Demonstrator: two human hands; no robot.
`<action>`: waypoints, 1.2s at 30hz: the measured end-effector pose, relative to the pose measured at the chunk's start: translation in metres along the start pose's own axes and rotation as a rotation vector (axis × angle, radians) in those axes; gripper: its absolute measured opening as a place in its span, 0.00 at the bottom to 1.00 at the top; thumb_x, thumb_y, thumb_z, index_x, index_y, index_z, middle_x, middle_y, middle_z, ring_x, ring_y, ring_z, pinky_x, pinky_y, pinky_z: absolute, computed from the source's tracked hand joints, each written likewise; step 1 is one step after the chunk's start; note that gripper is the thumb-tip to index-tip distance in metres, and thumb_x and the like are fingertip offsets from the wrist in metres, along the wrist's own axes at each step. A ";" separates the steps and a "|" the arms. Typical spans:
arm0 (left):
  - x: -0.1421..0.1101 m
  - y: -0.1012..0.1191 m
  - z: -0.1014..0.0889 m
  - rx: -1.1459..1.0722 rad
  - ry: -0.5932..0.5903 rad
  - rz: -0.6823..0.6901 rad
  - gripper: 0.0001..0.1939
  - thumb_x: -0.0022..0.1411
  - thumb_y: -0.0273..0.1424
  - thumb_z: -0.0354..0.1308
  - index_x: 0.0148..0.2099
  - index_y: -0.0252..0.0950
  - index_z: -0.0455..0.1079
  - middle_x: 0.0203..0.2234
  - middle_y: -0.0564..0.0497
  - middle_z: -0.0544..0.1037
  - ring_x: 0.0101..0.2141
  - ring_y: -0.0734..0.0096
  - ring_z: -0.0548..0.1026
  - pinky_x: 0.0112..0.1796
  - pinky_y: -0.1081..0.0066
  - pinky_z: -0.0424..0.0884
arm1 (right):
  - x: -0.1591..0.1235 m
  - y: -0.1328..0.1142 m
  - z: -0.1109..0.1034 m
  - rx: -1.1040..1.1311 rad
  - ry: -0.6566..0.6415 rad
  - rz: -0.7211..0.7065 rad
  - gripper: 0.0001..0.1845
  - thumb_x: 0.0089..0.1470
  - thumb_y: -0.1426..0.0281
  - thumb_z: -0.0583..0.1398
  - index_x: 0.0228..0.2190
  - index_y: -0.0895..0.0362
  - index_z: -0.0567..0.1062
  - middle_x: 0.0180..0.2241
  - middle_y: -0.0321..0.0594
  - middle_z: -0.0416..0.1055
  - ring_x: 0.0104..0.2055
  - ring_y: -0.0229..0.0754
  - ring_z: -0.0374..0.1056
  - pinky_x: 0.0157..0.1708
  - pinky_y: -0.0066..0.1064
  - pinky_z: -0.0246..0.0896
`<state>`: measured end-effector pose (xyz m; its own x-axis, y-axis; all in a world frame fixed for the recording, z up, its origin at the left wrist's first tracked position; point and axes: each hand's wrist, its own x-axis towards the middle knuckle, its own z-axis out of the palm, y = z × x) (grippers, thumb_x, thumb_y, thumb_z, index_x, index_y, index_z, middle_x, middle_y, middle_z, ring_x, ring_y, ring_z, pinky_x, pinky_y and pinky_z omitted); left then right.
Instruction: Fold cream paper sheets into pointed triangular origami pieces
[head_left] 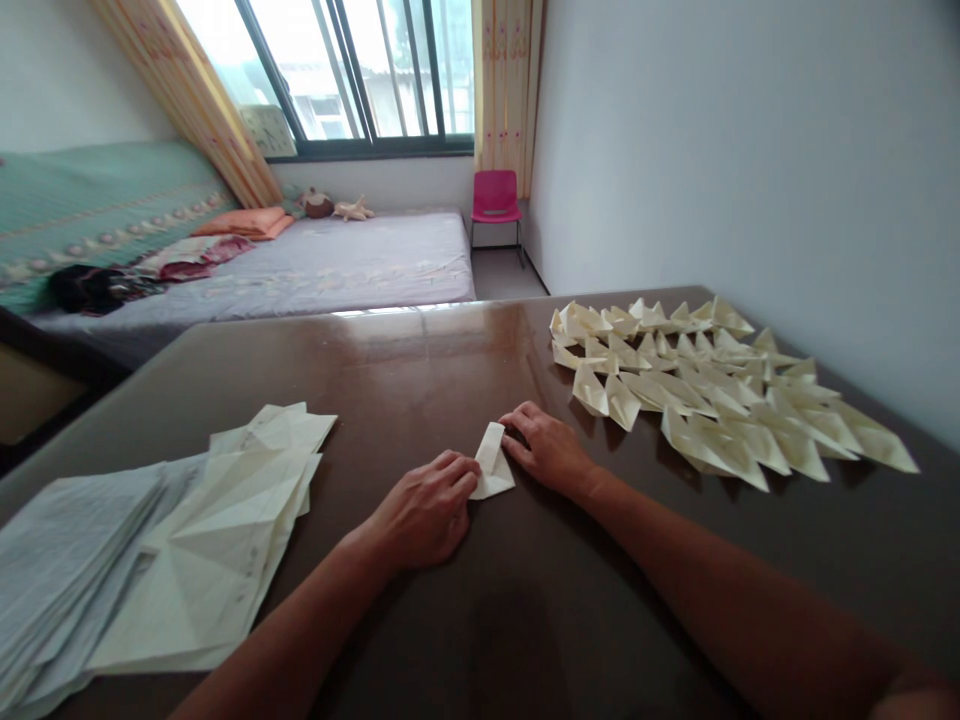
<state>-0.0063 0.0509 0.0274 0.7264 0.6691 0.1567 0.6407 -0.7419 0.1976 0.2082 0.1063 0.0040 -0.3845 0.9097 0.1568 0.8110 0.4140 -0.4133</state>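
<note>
A small folded piece of cream paper (pixel 493 463) lies on the dark wooden table (pixel 420 370) between my hands. My left hand (pixel 424 510) has its fingers curled and pinches the paper's lower left edge. On the other side, my right hand (pixel 546 447) presses its bent fingers on the paper's upper right edge. Both hands rest on the tabletop.
Several finished folded paper boats (pixel 712 395) lie in rows at the table's right. A stack of creased paper sheets (pixel 187 540) sits at the left front. Beyond the table are a bed (pixel 315 265), a pink chair (pixel 495 200) and a window.
</note>
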 end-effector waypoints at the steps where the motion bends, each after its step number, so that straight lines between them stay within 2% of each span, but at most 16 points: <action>1: 0.001 0.001 0.000 0.002 -0.002 -0.013 0.06 0.59 0.25 0.50 0.39 0.35 0.65 0.42 0.47 0.72 0.44 0.63 0.68 0.46 0.65 0.70 | 0.000 0.001 0.000 0.025 0.001 -0.005 0.14 0.59 0.61 0.54 0.44 0.51 0.73 0.43 0.38 0.70 0.41 0.40 0.69 0.34 0.27 0.58; 2: 0.002 0.003 0.001 0.008 -0.001 -0.035 0.04 0.61 0.28 0.50 0.39 0.36 0.65 0.42 0.46 0.72 0.44 0.63 0.68 0.45 0.64 0.70 | 0.001 0.001 0.000 0.053 0.003 -0.008 0.14 0.59 0.60 0.55 0.43 0.51 0.73 0.43 0.38 0.70 0.40 0.39 0.69 0.33 0.27 0.57; 5: 0.006 0.007 0.007 0.064 0.023 -0.124 0.11 0.64 0.38 0.50 0.38 0.36 0.65 0.40 0.46 0.72 0.42 0.61 0.69 0.43 0.61 0.71 | 0.002 0.002 0.001 0.145 0.013 0.027 0.10 0.56 0.62 0.58 0.39 0.53 0.73 0.40 0.35 0.72 0.33 0.35 0.68 0.31 0.26 0.55; 9: 0.012 0.009 0.017 0.115 0.062 -0.178 0.16 0.65 0.37 0.50 0.51 0.36 0.63 0.42 0.46 0.72 0.42 0.60 0.68 0.43 0.59 0.71 | 0.002 -0.003 0.003 0.212 0.006 0.115 0.08 0.53 0.62 0.59 0.31 0.53 0.73 0.30 0.31 0.73 0.29 0.34 0.67 0.27 0.26 0.52; 11: 0.013 0.009 0.018 0.095 0.075 -0.185 0.20 0.64 0.37 0.51 0.56 0.36 0.60 0.45 0.45 0.71 0.43 0.60 0.68 0.44 0.59 0.70 | 0.002 -0.006 0.004 0.203 0.011 0.131 0.07 0.53 0.61 0.60 0.31 0.52 0.74 0.29 0.31 0.74 0.29 0.35 0.67 0.27 0.26 0.51; 13: 0.013 0.008 0.018 0.074 0.081 -0.190 0.20 0.64 0.37 0.52 0.55 0.36 0.61 0.46 0.44 0.70 0.45 0.59 0.67 0.46 0.59 0.70 | 0.001 -0.009 0.005 0.183 0.025 0.137 0.07 0.52 0.63 0.61 0.34 0.51 0.73 0.30 0.30 0.74 0.29 0.35 0.67 0.27 0.27 0.51; 18: 0.012 0.007 0.019 0.058 0.088 -0.208 0.18 0.64 0.38 0.51 0.54 0.36 0.62 0.47 0.45 0.70 0.46 0.58 0.67 0.47 0.59 0.69 | 0.002 -0.010 0.009 0.134 0.038 0.154 0.15 0.51 0.63 0.61 0.42 0.51 0.70 0.34 0.33 0.74 0.35 0.37 0.69 0.31 0.27 0.53; 26: 0.011 0.003 0.022 0.045 0.117 -0.211 0.23 0.63 0.39 0.52 0.58 0.36 0.58 0.49 0.44 0.69 0.47 0.58 0.67 0.49 0.58 0.68 | 0.006 -0.010 0.008 0.016 -0.014 0.145 0.14 0.53 0.59 0.59 0.41 0.51 0.71 0.37 0.34 0.72 0.36 0.38 0.68 0.29 0.28 0.51; 32: 0.011 0.003 0.020 0.022 0.115 -0.213 0.22 0.64 0.39 0.51 0.58 0.36 0.58 0.49 0.44 0.69 0.47 0.59 0.67 0.49 0.58 0.68 | 0.006 -0.013 0.004 0.033 -0.046 0.149 0.10 0.52 0.60 0.60 0.35 0.52 0.72 0.36 0.34 0.72 0.35 0.38 0.68 0.29 0.28 0.52; 36: 0.010 0.002 0.021 0.026 0.111 -0.205 0.23 0.64 0.38 0.51 0.58 0.36 0.58 0.49 0.44 0.69 0.47 0.59 0.67 0.49 0.59 0.68 | 0.004 -0.015 0.003 0.005 -0.021 0.128 0.12 0.55 0.60 0.58 0.41 0.50 0.72 0.43 0.38 0.69 0.39 0.40 0.69 0.31 0.28 0.55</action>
<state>0.0077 0.0554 0.0094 0.5496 0.8056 0.2213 0.7792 -0.5899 0.2119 0.1929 0.1037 0.0083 -0.2869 0.9543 0.0840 0.8520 0.2943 -0.4329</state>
